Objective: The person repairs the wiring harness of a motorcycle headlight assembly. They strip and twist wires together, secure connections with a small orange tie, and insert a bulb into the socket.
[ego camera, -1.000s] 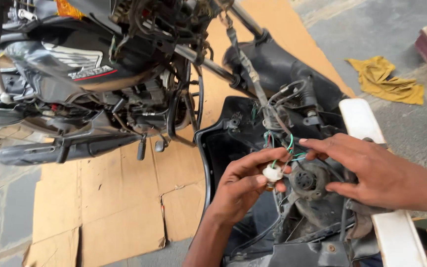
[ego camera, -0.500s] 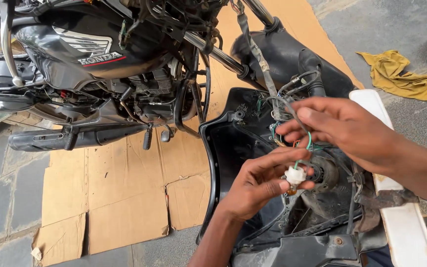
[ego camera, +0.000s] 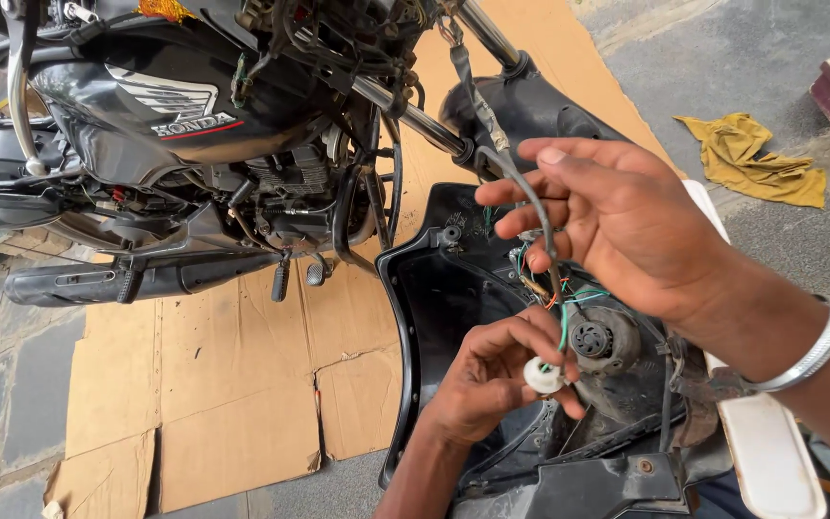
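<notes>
While my left hand (ego camera: 492, 384) pinched the white plug (ego camera: 542, 376) just below the round horn (ego camera: 602, 338), my right hand (ego camera: 617, 226) gripped the grey cable (ego camera: 540, 216) running straight up above it.

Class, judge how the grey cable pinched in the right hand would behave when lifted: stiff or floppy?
Probably floppy: the grey cable droops in a curve below the right hand. Likely light, since fingertips alone hold it.

White connector (ego camera: 542, 376), green wire (ego camera: 563, 327), yellow rag (ego camera: 753, 160).
</notes>
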